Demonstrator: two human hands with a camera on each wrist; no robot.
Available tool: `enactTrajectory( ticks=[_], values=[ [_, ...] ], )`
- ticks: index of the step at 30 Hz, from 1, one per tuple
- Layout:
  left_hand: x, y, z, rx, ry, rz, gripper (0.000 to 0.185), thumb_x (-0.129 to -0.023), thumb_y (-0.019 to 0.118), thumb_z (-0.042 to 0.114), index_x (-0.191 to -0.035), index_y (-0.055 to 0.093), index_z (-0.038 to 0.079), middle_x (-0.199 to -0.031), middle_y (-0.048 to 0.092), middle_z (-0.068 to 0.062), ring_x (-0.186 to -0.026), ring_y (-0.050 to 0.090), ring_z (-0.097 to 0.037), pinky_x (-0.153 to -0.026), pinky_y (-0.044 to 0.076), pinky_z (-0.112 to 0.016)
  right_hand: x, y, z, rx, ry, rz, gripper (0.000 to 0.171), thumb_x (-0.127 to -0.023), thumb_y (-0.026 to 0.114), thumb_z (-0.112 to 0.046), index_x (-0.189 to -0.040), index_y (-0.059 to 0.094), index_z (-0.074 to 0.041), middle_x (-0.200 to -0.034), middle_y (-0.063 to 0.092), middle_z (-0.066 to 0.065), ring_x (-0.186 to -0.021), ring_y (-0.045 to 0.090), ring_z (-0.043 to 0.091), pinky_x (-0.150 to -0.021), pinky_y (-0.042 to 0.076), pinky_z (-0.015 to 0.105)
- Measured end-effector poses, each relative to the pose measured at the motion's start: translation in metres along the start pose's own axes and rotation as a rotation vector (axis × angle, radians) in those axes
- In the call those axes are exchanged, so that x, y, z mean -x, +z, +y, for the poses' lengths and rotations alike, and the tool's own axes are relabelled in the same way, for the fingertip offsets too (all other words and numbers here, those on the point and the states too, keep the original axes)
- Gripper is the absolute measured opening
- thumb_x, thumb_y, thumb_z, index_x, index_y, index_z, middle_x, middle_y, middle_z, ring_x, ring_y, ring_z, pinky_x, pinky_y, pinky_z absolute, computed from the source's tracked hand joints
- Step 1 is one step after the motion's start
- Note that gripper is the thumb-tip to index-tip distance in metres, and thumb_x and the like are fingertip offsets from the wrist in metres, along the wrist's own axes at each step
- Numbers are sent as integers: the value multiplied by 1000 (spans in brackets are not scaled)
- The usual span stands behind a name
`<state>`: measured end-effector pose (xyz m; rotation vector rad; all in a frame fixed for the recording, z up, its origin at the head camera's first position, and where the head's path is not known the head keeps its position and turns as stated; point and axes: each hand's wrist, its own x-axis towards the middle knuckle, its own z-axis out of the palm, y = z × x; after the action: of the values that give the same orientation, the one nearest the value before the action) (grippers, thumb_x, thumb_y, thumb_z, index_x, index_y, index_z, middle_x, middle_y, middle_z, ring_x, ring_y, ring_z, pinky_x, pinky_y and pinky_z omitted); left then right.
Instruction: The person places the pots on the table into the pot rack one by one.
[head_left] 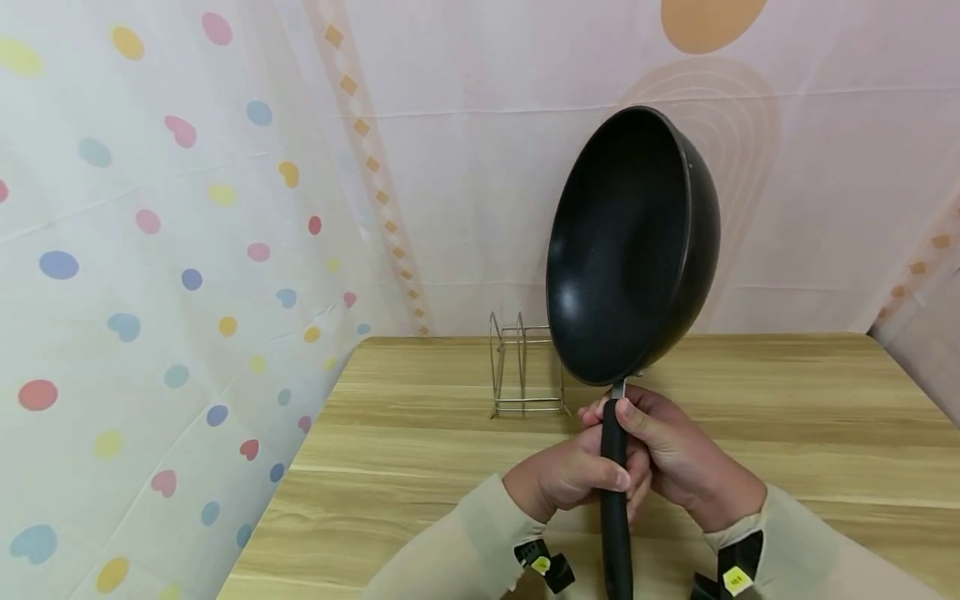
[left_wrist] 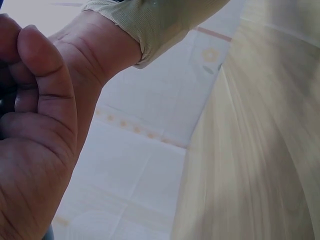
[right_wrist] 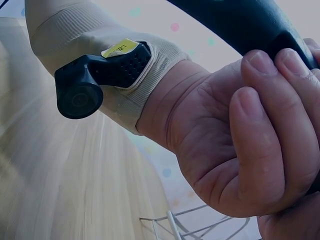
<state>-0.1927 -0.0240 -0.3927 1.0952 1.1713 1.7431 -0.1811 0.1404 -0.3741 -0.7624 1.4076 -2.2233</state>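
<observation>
A deep black wok (head_left: 622, 250) is held up above the table, its inside turned toward the left. Its long black handle (head_left: 617, 533) points down toward me. My left hand (head_left: 581, 475) grips the handle around its middle, thumb laid across the front. Higher up, near the metal neck, my right hand (head_left: 678, 450) holds the handle with its thumb against the side. The hands overlap behind the handle, so some fingers are hidden. In the right wrist view, curled fingers show beside the black handle (right_wrist: 240, 20).
A silver wire rack (head_left: 521, 408) stands at the back of the wooden table (head_left: 420, 467), partly behind the wok. Patterned cloth (head_left: 465, 167) hangs behind the table, and dotted cloth (head_left: 180, 250) hangs on the left. Each wrist wears a small black camera.
</observation>
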Motion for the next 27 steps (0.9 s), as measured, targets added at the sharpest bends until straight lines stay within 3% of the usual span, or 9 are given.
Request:
enactTrajectory(
  ticks=[8, 18, 27],
  values=[
    [13, -6, 9, -36, 1, 12, 73, -84, 73, 45, -77, 36, -17, -67, 64, 8, -62, 63, -8, -65, 55, -26, -14, 13, 0, 42, 17, 38, 31, -105, 63, -42, -112, 72, -13, -107, 76, -6, -111, 63, 16, -99, 50, 29],
    [31, -12, 17, -24, -22, 34, 58, -82, 68, 32, -78, 34, -15, -68, 65, 9, -61, 64, -9, -64, 55, -27, -28, 25, 4, 57, 47, 75, 34, -99, 73, -42, -109, 68, -10, -103, 76, -5, -101, 65, 14, -90, 53, 26],
    [46, -16, 21, -14, -37, 39, 37, -76, 58, 19, -76, 31, -7, -67, 63, 9, -61, 62, -10, -63, 54, -28, -36, 35, 9, 81, 37, 104, 25, -98, 75, -35, -102, 70, -10, -101, 75, -3, -99, 65, 16, -88, 53, 27]
  ],
)
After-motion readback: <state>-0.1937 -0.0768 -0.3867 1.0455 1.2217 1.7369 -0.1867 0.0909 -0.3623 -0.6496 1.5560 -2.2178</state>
